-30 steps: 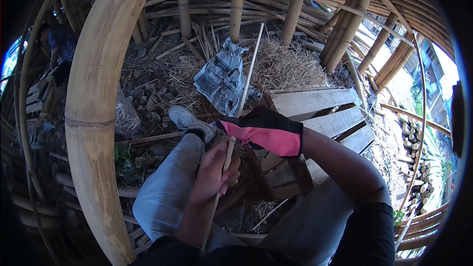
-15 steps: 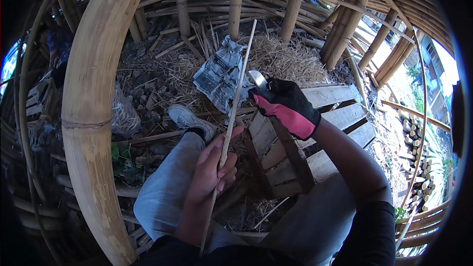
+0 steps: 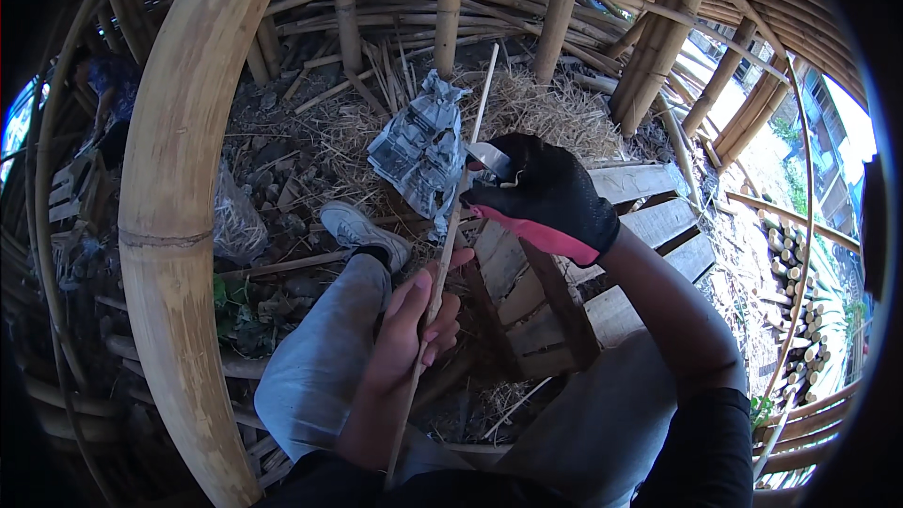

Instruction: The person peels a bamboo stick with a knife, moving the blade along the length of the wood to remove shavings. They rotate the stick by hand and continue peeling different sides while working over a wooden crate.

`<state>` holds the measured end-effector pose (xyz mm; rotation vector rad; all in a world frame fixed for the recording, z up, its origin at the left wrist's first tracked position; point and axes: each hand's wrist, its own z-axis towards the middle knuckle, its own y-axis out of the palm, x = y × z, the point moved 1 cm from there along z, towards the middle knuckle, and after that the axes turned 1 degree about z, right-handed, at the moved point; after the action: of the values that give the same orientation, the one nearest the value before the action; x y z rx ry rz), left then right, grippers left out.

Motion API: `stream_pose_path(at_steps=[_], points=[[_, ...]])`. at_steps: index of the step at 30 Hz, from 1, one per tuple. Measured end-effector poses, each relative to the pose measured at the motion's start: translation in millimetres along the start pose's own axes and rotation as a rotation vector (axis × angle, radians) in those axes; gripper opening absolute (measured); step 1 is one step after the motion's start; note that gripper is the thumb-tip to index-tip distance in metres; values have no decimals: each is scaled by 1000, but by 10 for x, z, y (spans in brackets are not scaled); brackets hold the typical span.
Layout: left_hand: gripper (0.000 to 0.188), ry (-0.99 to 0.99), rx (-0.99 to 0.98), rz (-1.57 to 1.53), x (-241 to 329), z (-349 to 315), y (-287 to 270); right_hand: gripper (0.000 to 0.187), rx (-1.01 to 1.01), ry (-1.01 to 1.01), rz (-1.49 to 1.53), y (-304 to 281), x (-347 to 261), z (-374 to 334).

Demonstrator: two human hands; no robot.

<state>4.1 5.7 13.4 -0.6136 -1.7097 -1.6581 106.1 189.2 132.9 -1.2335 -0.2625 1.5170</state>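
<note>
A long, thin bamboo strip point(image 3: 483, 108) runs up from my lap, leaning slightly right at its far end. My bare left hand point(image 3: 399, 331) grips its lower part between thumb and fingers, with the index finger stretched out along it. My right hand point(image 3: 555, 196), in a black and pink glove, is closed around a knife point(image 3: 490, 158). The short, shiny blade lies against the strip, above my left hand. The knife's handle is hidden in the glove, and so is the exact edge contact.
A thick bamboo pole point(image 3: 165, 188) rises close on my left. Crumpled newspaper point(image 3: 419, 136) lies ahead on straw. Wooden slats point(image 3: 649, 230) sit beyond my right knee. A plastic bag point(image 3: 237, 216) lies left of my shoe. Cut bamboo pieces point(image 3: 795, 273) are stacked at right. Another person point(image 3: 113, 94) is far left.
My right hand has turned and moved slightly left, bringing the knife blade onto the strip. The strip's far end has shifted a little to the right.
</note>
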Motion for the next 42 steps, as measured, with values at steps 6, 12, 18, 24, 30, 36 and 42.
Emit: stream_pose_path(at_steps=[6, 12, 18, 24, 30, 36, 42], points=[[61, 110, -32, 121, 23, 5, -127, 76, -235, -422, -537, -98, -175, -11], [41, 73, 45, 170, 37, 1, -80, 69, -158, -583, -493, 109, -178, -94], [25, -25, 157, 342, 108, 26, -15, 60, -217, -601, -477, 194, -235, -145], [17, -34, 129, 176, 48, 32, -145, 58, -213, -523, -483, 36, -180, -67], [21, -14, 110, 242, 97, -1, -67, 40, -96, -584, -506, 21, 6, -69], [35, -56, -45, 310, 9, 5, 35, 24, -233, -689, -635, 107, 85, -30], [51, -33, -218, 93, -89, 27, -83, 37, -71, -689, -569, -61, 126, 33]])
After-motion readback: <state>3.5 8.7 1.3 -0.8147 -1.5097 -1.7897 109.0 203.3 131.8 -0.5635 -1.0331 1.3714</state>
